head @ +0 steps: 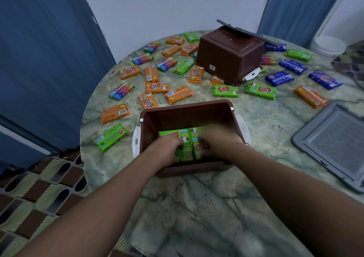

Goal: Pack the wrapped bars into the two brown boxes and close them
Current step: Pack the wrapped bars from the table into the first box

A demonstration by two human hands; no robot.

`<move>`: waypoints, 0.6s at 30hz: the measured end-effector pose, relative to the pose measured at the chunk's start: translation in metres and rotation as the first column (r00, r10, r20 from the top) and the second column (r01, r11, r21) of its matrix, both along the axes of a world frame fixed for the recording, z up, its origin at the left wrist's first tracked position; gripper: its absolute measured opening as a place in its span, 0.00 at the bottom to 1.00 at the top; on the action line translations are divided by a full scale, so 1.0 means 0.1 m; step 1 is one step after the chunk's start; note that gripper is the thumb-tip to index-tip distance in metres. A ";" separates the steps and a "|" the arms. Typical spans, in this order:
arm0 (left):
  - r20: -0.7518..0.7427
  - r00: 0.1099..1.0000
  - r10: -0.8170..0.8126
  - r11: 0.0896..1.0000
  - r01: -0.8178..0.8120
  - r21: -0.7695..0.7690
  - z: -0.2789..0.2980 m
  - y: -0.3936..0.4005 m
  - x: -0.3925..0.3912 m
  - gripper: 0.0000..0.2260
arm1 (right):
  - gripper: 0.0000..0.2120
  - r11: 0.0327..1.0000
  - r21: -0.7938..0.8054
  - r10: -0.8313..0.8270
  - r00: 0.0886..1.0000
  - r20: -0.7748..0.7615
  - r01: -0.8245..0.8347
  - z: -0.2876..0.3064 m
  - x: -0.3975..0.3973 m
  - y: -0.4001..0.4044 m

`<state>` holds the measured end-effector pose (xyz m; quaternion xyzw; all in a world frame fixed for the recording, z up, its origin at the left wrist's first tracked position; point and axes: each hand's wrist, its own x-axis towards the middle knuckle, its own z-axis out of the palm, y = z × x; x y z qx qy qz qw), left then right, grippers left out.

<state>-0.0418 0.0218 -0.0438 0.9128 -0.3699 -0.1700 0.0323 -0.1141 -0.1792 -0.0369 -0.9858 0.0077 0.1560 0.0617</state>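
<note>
Hands: left hand (167, 150) and right hand (218, 142) inside open box (187, 115) | fingers curled, gripping green bars (185, 148) | right blurred

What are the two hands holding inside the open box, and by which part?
Left hand grips green bars by their left side; right hand, blurred, presses their right side, in the brown box.

Open box (189, 117) nearest; overturned box (229, 54) behind it; bars (157, 87) scattered between.
</note>
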 end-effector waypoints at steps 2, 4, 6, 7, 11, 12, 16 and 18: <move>0.024 0.999 0.048 0.994 -0.046 -0.099 0.09 0.03 -0.03 0.19 | 0.20 0.992 0.115 -0.065 0.988 0.137 0.049 0.05 -0.01 0.02; 0.137 0.984 0.109 0.970 -0.076 -0.230 0.23 0.06 -0.04 0.16 | 0.15 0.984 0.166 -0.125 0.920 0.371 0.067 0.12 -0.02 -0.01; 0.278 0.932 0.231 0.938 -0.138 -0.317 0.39 0.11 0.00 0.16 | 0.11 0.987 0.120 -0.155 0.820 0.551 0.106 0.19 0.00 -0.07; 0.339 0.889 0.308 0.920 -0.189 -0.342 0.46 0.15 0.05 0.18 | 0.12 0.983 0.094 -0.181 0.786 0.591 0.156 0.24 0.02 -0.10; 0.379 0.761 0.527 0.849 -0.454 -0.270 0.52 0.28 0.33 0.33 | 0.27 0.898 0.037 -0.407 0.796 0.449 0.438 0.29 0.10 -0.22; 0.301 0.768 0.565 0.824 -0.511 -0.243 0.48 0.29 0.41 0.35 | 0.29 0.883 0.053 -0.448 0.805 0.388 0.466 0.28 0.11 -0.25; -0.081 0.788 0.611 0.763 -0.612 -0.208 0.31 0.24 0.55 0.30 | 0.33 0.858 0.245 -0.503 0.837 0.218 0.452 0.24 0.13 -0.34; -0.062 0.780 0.622 0.755 -0.619 -0.215 0.27 0.21 0.56 0.22 | 0.35 0.854 0.266 -0.504 0.837 0.214 0.447 0.24 0.16 -0.37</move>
